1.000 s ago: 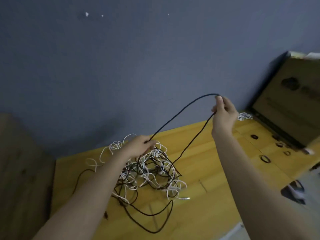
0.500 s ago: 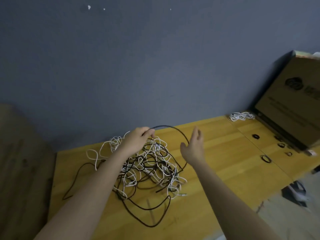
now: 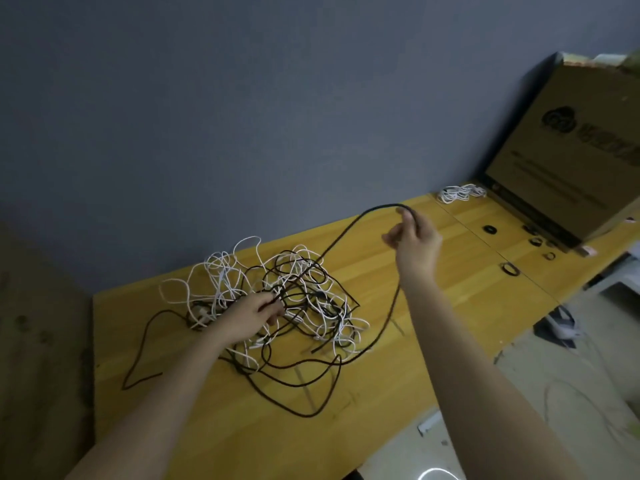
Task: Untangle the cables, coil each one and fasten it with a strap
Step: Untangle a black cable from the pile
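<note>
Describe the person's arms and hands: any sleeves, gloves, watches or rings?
Both forearms are bare as far as the frame shows, with no sleeve in sight. The left hand and right hand wear no gloves. No watch, bracelet or ring is visible on either wrist or hand.

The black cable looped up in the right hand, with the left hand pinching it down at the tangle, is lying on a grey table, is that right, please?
Not quite. The head view shows the table is yellow wood, not grey; grey is the wall behind. The rest holds: the right hand holds the black cable looped up, and the left hand pinches it at the tangle.
</note>
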{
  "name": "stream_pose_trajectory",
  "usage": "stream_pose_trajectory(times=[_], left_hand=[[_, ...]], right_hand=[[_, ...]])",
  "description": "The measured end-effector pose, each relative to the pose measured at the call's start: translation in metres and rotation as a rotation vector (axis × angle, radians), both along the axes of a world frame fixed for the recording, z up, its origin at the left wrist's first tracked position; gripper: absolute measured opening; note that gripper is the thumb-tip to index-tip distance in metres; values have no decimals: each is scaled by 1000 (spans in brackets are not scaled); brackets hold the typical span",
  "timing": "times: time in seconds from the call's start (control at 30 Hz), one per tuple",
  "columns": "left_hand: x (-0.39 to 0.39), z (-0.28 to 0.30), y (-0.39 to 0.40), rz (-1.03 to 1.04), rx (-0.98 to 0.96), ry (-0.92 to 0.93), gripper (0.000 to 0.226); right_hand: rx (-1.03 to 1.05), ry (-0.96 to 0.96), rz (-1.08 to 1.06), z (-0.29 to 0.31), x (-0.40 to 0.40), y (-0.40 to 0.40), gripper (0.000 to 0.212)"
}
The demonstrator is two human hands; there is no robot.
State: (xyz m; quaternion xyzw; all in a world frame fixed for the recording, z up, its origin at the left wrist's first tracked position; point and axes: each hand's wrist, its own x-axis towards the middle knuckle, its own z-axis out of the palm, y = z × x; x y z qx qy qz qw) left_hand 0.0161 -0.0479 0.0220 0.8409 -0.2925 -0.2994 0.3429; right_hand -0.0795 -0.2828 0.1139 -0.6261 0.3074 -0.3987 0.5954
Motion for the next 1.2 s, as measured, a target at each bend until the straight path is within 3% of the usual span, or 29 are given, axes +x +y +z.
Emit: stream_pose_trajectory(times=[0.03, 0.07, 0.13, 0.17, 0.23, 0.3, 0.33, 0.43, 0.57, 0.63, 0.8, 0.93, 1.03, 1.1, 1.2], left_hand=[[-1, -3, -1, 22, 0, -4, 28], [-3, -4, -3, 50, -15, -17, 29], [-5, 2, -10, 91, -77, -52, 29], [-7, 6, -15, 86, -110, -64, 28], [-10, 19, -28, 27, -160, -102, 27], [-13, 31, -39, -22, -181, -168, 25], [-15, 37, -43, -22, -195, -190, 22], [-12, 44, -46, 34, -252, -134, 10], [-4, 36, -29, 20, -190, -98, 17], [-5, 30, -22, 30, -183, -68, 23], [-12, 39, -22, 37, -261, -10, 21], [-16, 53, -23, 95, -500, 175, 22], [-21, 67, -29, 124, -699, 356, 29], [-25, 73, -35, 146, -820, 469, 30], [-26, 74, -42, 220, -906, 503, 28]], right_hand=[[-106, 132, 6, 0, -2, -10, 24], [-278, 382, 47, -5, -5, -17, 29], [-622, 947, 110, -26, -14, -22, 55], [-748, 1063, 140, -32, -18, -14, 69], [-1035, 927, 283, -43, -19, 13, 79], [-1295, 711, 462, -60, -16, 37, 65], [-1295, 676, 531, -67, -15, 42, 51], [-909, 691, 573, -69, -15, 40, 26], [-412, 325, 232, -44, -11, 23, 19], [-335, 213, 138, -31, -8, 15, 20], [-279, 177, 83, -29, -10, 5, 25], [-431, 396, 87, -41, -11, 0, 28], [-634, 706, 266, -59, -13, 8, 32], [-770, 868, 461, -77, -14, 24, 46], [-793, 887, 705, -100, -21, 51, 54]])
